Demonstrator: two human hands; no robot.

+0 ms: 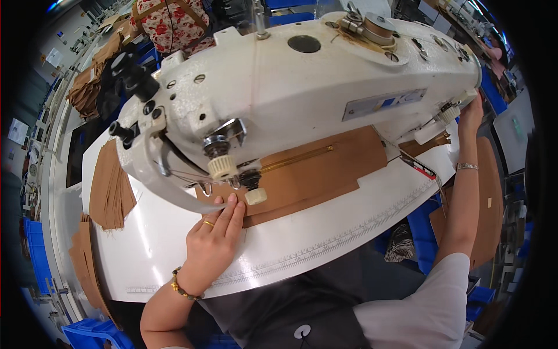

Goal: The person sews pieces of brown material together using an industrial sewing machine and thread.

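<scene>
My left hand [214, 241] lies with its fingers stretched out and pressed on the near left edge of a brown fabric piece [325, 177], beside the needle area of a white sewing machine [261, 87]. A gold-toned zipper [299, 158] runs along the fabric under the machine's arm. Far to the right, my right hand [471, 116] reaches up to the machine's right end, where the handwheel would sit; its fingers are mostly hidden there. The presser foot and needle are hidden behind the machine head and its knobs.
Brown fabric stacks [110, 189] lie on the white table [157, 256] at left. A red-and-black cutter [418, 167] lies near the right edge, with a printed ruler [325, 251] along the front. More brown panels [488, 203] hang at right. Another person [171, 23] sits beyond the machine.
</scene>
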